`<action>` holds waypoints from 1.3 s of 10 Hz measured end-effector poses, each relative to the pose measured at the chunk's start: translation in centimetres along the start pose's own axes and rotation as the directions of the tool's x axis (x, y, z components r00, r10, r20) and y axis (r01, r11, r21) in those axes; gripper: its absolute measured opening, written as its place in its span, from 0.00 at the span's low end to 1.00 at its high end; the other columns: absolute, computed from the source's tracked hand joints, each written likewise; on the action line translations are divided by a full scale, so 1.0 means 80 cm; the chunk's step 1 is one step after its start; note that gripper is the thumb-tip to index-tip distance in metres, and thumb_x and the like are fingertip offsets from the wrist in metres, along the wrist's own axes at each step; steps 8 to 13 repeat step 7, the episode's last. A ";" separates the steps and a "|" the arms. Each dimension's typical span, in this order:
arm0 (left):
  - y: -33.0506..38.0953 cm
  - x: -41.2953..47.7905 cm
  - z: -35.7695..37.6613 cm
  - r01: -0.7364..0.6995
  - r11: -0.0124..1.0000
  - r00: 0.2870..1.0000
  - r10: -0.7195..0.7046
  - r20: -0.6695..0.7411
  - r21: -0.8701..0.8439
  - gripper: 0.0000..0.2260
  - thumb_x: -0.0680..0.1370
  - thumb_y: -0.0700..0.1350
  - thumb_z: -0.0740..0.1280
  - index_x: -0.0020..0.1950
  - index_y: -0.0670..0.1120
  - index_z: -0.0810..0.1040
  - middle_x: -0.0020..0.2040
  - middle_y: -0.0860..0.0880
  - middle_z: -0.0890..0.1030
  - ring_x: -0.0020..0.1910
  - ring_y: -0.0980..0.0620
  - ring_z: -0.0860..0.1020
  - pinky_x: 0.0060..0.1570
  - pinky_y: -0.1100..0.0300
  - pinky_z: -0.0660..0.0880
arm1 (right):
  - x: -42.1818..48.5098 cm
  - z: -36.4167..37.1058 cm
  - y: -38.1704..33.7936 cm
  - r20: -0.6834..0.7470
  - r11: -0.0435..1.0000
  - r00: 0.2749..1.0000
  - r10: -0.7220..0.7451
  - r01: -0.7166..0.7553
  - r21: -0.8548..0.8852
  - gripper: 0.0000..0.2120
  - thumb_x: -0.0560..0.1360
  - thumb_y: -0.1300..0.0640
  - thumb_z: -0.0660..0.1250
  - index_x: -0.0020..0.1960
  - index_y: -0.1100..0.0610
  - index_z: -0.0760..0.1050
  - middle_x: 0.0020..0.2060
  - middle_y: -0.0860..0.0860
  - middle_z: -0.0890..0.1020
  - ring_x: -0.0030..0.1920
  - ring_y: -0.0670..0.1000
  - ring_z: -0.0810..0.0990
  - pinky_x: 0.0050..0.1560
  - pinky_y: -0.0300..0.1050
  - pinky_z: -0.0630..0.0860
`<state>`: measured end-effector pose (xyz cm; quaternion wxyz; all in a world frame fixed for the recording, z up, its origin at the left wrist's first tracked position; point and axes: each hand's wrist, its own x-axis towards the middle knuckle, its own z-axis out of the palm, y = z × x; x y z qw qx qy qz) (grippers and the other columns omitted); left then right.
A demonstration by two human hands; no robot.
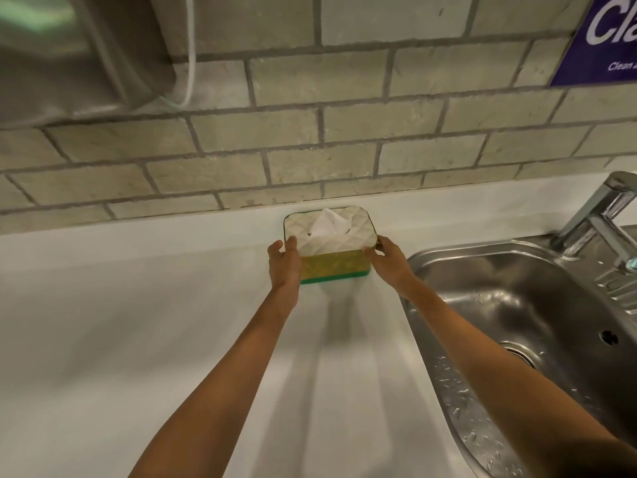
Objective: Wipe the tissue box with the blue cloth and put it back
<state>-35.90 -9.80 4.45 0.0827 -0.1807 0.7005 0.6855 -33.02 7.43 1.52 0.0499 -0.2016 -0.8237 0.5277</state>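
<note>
While both my arms reach forward over the white counter (113, 305), I have the tissue box (331, 250) clasped between my two hands at the far side of the worktop, close to the brick-tiled wall (310, 132). My left hand (284, 262) presses against the box's left end, thumb lying on the edge of the lid and fingers wrapped round the side. My right hand (387, 258) grips the right end in the same way, its fingertips curled onto the near right corner. So both hands are closed on the box, one at each end. Whether the box rests fully on the counter or is held just off it I cannot tell; a faint shadow falls beneath its near edge. It stands upright, with a white quilted-pattern lid, a yellowish front face and a green band along the bottom. A white tissue (329, 222) sticks up out of the slot in the middle of the lid. To my right a steel sink (517, 305) is set into the counter, its basin speckled with water drops, and its left rim lies just beside my right forearm. A chrome tap (596, 212) rises at the sink's far right corner. On the wall at upper right hangs a purple sign (603, 39) with white lettering, cut off by the edge of view. At upper left a blurred grey metal housing (76, 53) juts out from the wall, with a thin white cord (190, 63) hanging beside it.
</note>
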 end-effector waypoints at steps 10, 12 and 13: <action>0.014 -0.012 -0.022 -0.037 0.988 0.998 0.029 0.059 0.152 0.25 0.79 0.52 0.58 0.74 0.46 0.60 0.72 0.43 0.67 0.68 0.43 0.68 0.61 0.54 0.67 | -0.018 -0.007 -0.021 -0.013 0.988 0.993 0.114 -0.115 -0.101 0.32 0.77 0.47 0.59 0.76 0.58 0.54 0.72 0.58 0.67 0.70 0.58 0.68 0.65 0.47 0.67; 0.014 -0.012 -0.022 -0.037 0.988 0.998 0.029 0.059 0.152 0.25 0.79 0.52 0.58 0.74 0.46 0.60 0.72 0.43 0.67 0.68 0.43 0.68 0.61 0.54 0.67 | -0.018 -0.007 -0.021 -0.013 0.988 0.993 0.114 -0.115 -0.101 0.32 0.77 0.47 0.59 0.76 0.58 0.54 0.72 0.58 0.67 0.70 0.58 0.68 0.65 0.47 0.67; 0.014 -0.012 -0.022 -0.037 0.988 0.998 0.029 0.059 0.152 0.25 0.79 0.52 0.58 0.74 0.46 0.60 0.72 0.43 0.67 0.68 0.43 0.68 0.61 0.54 0.67 | -0.018 -0.007 -0.021 -0.013 0.988 0.993 0.114 -0.115 -0.101 0.32 0.77 0.47 0.59 0.76 0.58 0.54 0.72 0.58 0.67 0.70 0.58 0.68 0.65 0.47 0.67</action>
